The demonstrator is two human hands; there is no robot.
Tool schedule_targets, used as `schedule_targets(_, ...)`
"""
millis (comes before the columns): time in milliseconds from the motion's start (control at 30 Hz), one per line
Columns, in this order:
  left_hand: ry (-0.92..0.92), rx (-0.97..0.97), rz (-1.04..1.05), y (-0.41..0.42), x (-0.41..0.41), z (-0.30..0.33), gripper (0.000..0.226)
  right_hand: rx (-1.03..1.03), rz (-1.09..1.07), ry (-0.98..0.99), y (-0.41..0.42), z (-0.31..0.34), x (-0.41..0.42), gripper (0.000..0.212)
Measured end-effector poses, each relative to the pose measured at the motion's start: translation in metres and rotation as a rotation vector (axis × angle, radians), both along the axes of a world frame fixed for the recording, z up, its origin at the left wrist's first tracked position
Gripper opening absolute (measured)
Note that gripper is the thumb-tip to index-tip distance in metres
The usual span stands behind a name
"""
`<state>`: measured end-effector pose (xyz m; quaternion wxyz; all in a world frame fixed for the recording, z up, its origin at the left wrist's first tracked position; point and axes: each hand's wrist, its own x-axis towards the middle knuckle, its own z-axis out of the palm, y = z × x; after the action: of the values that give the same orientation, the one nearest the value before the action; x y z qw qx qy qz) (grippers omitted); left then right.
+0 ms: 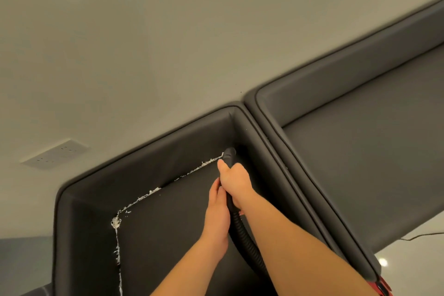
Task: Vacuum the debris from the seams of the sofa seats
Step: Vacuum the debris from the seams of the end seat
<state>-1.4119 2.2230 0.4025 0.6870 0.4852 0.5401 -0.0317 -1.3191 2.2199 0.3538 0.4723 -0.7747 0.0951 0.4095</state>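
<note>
Two hands are on the hose [240, 226] at the back right corner of the left seat [182, 230]; the right hand [234, 181] grips it near the tip, thumb laid along the top and fingers curled round, while the left hand [217, 211] lies against it just behind, fingers fairly straight and pressed to its side, though whether they wrap under I cannot tell. The nozzle [229, 152] sits right in the corner where the back seam meets the side wall, its mouth touching or nearly touching the near end of the debris [153, 192].

That debris is a thin white line of shreds running along the back seam from the nozzle leftward, thickening to a clump [115, 222] at the far left corner, then turning down the left seam toward the front edge. So almost all of it lies ahead of the fingers, to their left; only the first wisps are beside the thumb.

To do this stretch well, I would say the tip should be kept pushed down into the crease and drawn slowly leftward along it; lifting it off the leather would likely leave shreds tucked in the fold. The left hand could usefully steady the hose so it does not kink or drag across the line and scatter it; the clump may want a pause. The right seat [360, 163] looks clean from here.
</note>
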Motion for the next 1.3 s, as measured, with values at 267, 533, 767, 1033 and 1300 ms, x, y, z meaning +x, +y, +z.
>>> schedule_targets(267, 0.022, -0.201, -0.089, -0.027, -0.039, 0.001, 0.033, -0.096, 0.103, -0.066, -0.051, -0.006, -0.042, 0.044)
schedule_targets(533, 0.062, -0.457, -0.022, -0.045, -0.061, 0.002, 0.056, -0.472, 0.625, -0.260, -0.071, 0.020, -0.065, 0.041)
schedule_targets(767, 0.151, -0.321, -0.101, -0.001, -0.058, -0.016, 0.048, -0.633, 0.919, -0.350, -0.069, 0.006, -0.061, 0.041)
schedule_targets(1033, 0.190, -0.259, -0.144, -0.018, -0.014, -0.037, 0.036, -0.540, 0.872, -0.286, -0.118, -0.023, -0.025, 0.039)
schedule_targets(1300, 0.239, -0.166, -0.138, -0.035, -0.005, -0.053, 0.042, -0.441, 0.688, -0.179, -0.089, -0.039, -0.056, 0.029)
